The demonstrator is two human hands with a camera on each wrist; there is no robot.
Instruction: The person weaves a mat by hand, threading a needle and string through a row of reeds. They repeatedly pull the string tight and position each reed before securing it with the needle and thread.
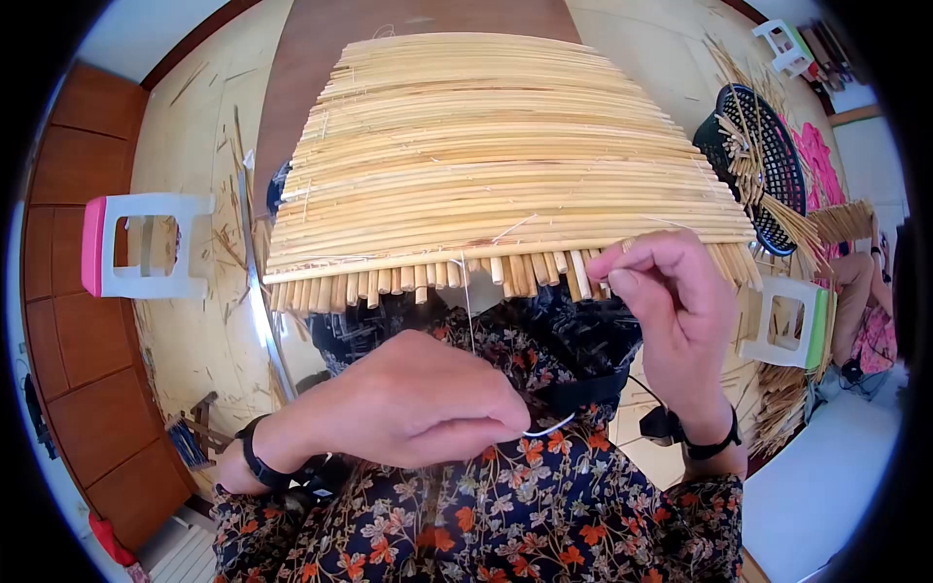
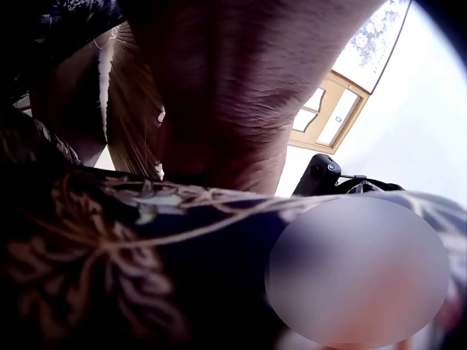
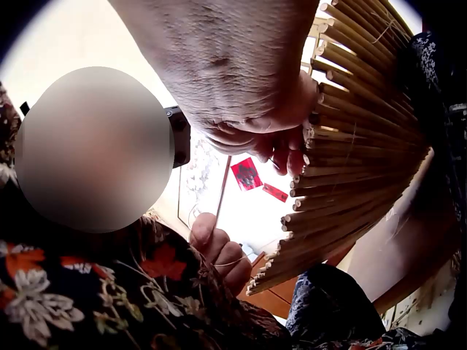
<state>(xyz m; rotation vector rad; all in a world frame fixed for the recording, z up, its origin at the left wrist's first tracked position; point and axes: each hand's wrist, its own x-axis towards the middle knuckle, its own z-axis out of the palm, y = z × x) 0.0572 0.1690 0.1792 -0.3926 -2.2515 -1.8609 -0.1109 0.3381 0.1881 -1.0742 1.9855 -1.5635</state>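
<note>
A mat of pale reed stalks (image 1: 505, 185), tied with white thread, slopes away from the person's lap. My left hand (image 1: 428, 398) is in front of its near edge, fingers curled and pinching a white thread (image 1: 468, 306) that runs up to the mat. A curved piece of that thread sticks out past the fingertips. My right hand (image 1: 680, 311) is at the near edge on the right, thumb and forefinger pinching at a short stalk end (image 1: 580, 275). In the right wrist view, its fingertips lie right against the stalk ends (image 3: 310, 157).
A dark basket (image 1: 739, 146) with loose stalks stands at the right. White stools (image 1: 155, 248) flank the work on both sides. A long metal strip (image 1: 262, 301) lies left of the mat, and stalk scraps litter the floor. Another person's leg (image 1: 855, 301) shows at far right.
</note>
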